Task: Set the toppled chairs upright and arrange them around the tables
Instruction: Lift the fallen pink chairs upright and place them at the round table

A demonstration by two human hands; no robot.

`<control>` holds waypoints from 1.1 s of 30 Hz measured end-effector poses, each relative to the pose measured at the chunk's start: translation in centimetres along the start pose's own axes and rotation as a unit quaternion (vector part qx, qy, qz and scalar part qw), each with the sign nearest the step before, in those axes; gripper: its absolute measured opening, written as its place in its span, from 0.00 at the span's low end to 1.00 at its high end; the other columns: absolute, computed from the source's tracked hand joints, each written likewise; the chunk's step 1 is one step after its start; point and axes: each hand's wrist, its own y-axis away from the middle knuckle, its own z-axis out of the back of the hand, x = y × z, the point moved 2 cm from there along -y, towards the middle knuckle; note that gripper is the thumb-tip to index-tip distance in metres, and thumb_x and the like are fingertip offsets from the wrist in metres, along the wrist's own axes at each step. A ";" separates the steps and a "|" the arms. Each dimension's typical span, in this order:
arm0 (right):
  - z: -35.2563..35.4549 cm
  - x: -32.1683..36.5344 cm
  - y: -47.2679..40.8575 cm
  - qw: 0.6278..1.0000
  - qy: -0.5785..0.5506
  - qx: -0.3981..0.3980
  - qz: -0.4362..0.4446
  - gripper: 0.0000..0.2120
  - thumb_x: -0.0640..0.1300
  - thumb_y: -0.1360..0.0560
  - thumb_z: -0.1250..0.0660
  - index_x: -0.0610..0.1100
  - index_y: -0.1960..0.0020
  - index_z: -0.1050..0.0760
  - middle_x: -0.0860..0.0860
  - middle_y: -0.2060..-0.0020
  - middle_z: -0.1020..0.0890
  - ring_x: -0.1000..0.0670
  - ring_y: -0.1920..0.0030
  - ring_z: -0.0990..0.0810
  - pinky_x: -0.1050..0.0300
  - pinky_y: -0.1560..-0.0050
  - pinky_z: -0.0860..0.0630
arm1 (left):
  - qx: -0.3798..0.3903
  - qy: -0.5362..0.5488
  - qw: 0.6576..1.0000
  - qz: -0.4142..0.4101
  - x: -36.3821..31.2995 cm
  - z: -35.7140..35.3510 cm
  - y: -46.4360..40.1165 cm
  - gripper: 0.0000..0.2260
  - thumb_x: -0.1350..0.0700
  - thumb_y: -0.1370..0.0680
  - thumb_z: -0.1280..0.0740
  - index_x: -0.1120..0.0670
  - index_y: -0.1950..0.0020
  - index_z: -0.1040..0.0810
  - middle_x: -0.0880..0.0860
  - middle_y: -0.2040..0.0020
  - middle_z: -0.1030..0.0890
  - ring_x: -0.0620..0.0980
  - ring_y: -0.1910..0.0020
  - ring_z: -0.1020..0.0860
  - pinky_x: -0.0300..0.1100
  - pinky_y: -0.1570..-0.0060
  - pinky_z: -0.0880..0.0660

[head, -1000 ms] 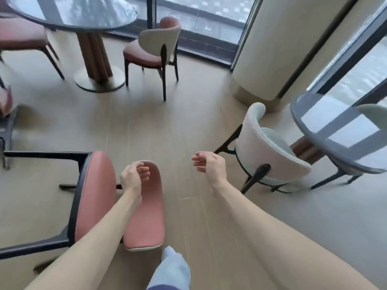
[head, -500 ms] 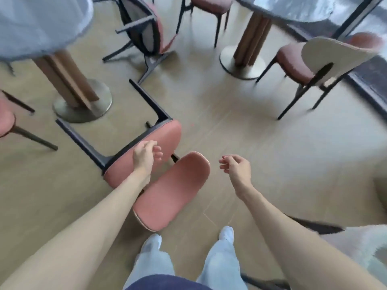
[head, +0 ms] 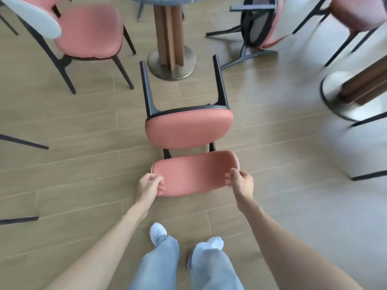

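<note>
On the wood-plank floor [head: 83,185], directly ahead of the person's feet, lies a toppled pink-upholstered chair with black legs [head: 189,130], on its back, two legs pointing toward the wooden pedestal table base [head: 170,49]. Both arms extend forward and down. Left hand [head: 149,186] grips the backrest's left edge, fingers curled round it; right hand [head: 240,183] grips the right edge likewise. A second toppled chair [head: 259,24] lies beyond, at upper right.

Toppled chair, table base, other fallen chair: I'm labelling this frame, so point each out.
toppled chair [head: 194,174], head view, middle of backrest
table base [head: 184,65], head view, round metal foot
other fallen chair [head: 256,24], head view, seat underside
</note>
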 end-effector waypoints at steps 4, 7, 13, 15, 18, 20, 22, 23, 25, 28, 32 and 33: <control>-4.6 -4.2 -2.1 0.998 0.022 0.051 -0.034 0.11 0.44 0.23 0.36 0.38 0.49 0.20 0.45 0.59 0.16 0.46 0.63 0.19 0.46 0.51 0.19 | -0.006 0.059 0.997 0.039 4.4 0.2 -2.9 0.04 0.61 0.21 0.33 0.61 0.50 0.22 0.58 0.58 0.19 0.53 0.64 0.21 0.45 0.62 0.23; -7.3 -9.5 -3.0 0.993 0.046 0.066 -0.084 0.09 0.42 0.22 0.36 0.36 0.51 0.22 0.43 0.59 0.19 0.42 0.62 0.20 0.46 0.50 0.19 | -0.020 0.109 0.987 0.112 9.2 -0.2 -4.9 0.03 0.60 0.21 0.32 0.60 0.52 0.22 0.57 0.58 0.19 0.54 0.62 0.20 0.47 0.60 0.22; -11.2 -19.6 -9.5 0.976 0.096 0.087 -0.173 0.14 0.41 0.23 0.33 0.31 0.45 0.22 0.43 0.64 0.20 0.43 0.66 0.20 0.45 0.49 0.18 | -0.013 0.131 0.972 0.193 17.9 -1.8 -12.2 0.05 0.59 0.23 0.28 0.60 0.50 0.20 0.59 0.53 0.18 0.56 0.57 0.18 0.50 0.55 0.20; -13.3 -22.1 -13.9 0.974 0.091 0.098 -0.185 0.18 0.45 0.23 0.31 0.30 0.42 0.22 0.43 0.64 0.20 0.40 0.61 0.17 0.42 0.44 0.18 | -0.005 0.120 0.972 0.203 20.2 -3.3 -17.1 0.09 0.57 0.24 0.27 0.59 0.47 0.21 0.58 0.51 0.18 0.55 0.54 0.18 0.52 0.52 0.20; -17.2 -26.6 -21.7 0.970 0.061 0.102 -0.212 0.29 0.52 0.24 0.28 0.32 0.33 0.28 0.40 0.53 0.19 0.37 0.52 0.16 0.40 0.44 0.19 | -0.004 0.121 0.962 0.246 23.6 -6.3 -25.1 0.19 0.53 0.25 0.25 0.56 0.38 0.26 0.58 0.43 0.23 0.56 0.47 0.20 0.55 0.50 0.22; -19.5 -29.9 -26.7 0.966 0.043 0.106 -0.231 0.35 0.55 0.26 0.27 0.36 0.28 0.33 0.37 0.37 0.24 0.36 0.47 0.19 0.40 0.50 0.18 | 0.001 0.123 0.950 0.287 26.7 -8.6 -29.8 0.27 0.51 0.26 0.24 0.53 0.30 0.29 0.60 0.35 0.27 0.58 0.41 0.23 0.58 0.48 0.24; -21.2 -33.6 -31.0 0.958 0.031 0.118 -0.261 0.38 0.59 0.27 0.26 0.42 0.25 0.35 0.37 0.28 0.32 0.35 0.41 0.23 0.38 0.52 0.18 | 0.003 0.154 0.930 0.334 30.9 -11.0 -34.1 0.34 0.50 0.28 0.23 0.52 0.25 0.34 0.61 0.28 0.32 0.60 0.36 0.24 0.62 0.48 0.25; -21.8 -35.3 -32.7 0.952 0.023 0.124 -0.279 0.39 0.60 0.28 0.26 0.44 0.25 0.36 0.38 0.25 0.36 0.34 0.37 0.25 0.37 0.52 0.18 | 0.000 0.183 0.915 0.360 32.9 -12.2 -35.7 0.38 0.49 0.29 0.22 0.52 0.24 0.36 0.62 0.26 0.35 0.61 0.34 0.25 0.63 0.48 0.25; -22.2 -38.5 -36.0 0.948 0.002 0.115 -0.297 0.40 0.62 0.28 0.27 0.47 0.24 0.37 0.40 0.23 0.40 0.33 0.31 0.30 0.33 0.48 0.20 | -0.016 0.237 0.887 0.395 37.1 -14.6 -38.4 0.43 0.48 0.31 0.20 0.53 0.23 0.39 0.62 0.26 0.36 0.62 0.34 0.25 0.64 0.45 0.24; -22.8 -42.2 -39.7 0.951 -0.007 0.082 -0.297 0.41 0.64 0.29 0.28 0.45 0.25 0.36 0.42 0.24 0.36 0.38 0.30 0.31 0.32 0.46 0.21 | -0.044 0.291 0.873 0.390 42.1 -17.5 -41.3 0.44 0.47 0.32 0.20 0.56 0.23 0.38 0.62 0.28 0.31 0.60 0.34 0.24 0.61 0.38 0.25; -24.3 -46.9 -43.3 0.963 -0.002 0.013 -0.268 0.44 0.67 0.30 0.28 0.39 0.27 0.35 0.47 0.30 0.31 0.42 0.36 0.25 0.36 0.49 0.18 | -0.090 0.359 0.878 0.302 47.6 -20.4 -43.1 0.36 0.49 0.30 0.22 0.57 0.27 0.32 0.51 0.37 0.25 0.55 0.34 0.24 0.50 0.33 0.27; -24.8 -47.7 -44.1 0.966 -0.016 -0.007 -0.259 0.45 0.66 0.31 0.27 0.37 0.27 0.36 0.47 0.32 0.30 0.42 0.42 0.23 0.37 0.49 0.18 | -0.085 0.389 0.876 0.271 48.5 -21.1 -43.6 0.32 0.51 0.29 0.23 0.57 0.29 0.30 0.50 0.35 0.24 0.52 0.33 0.24 0.49 0.33 0.27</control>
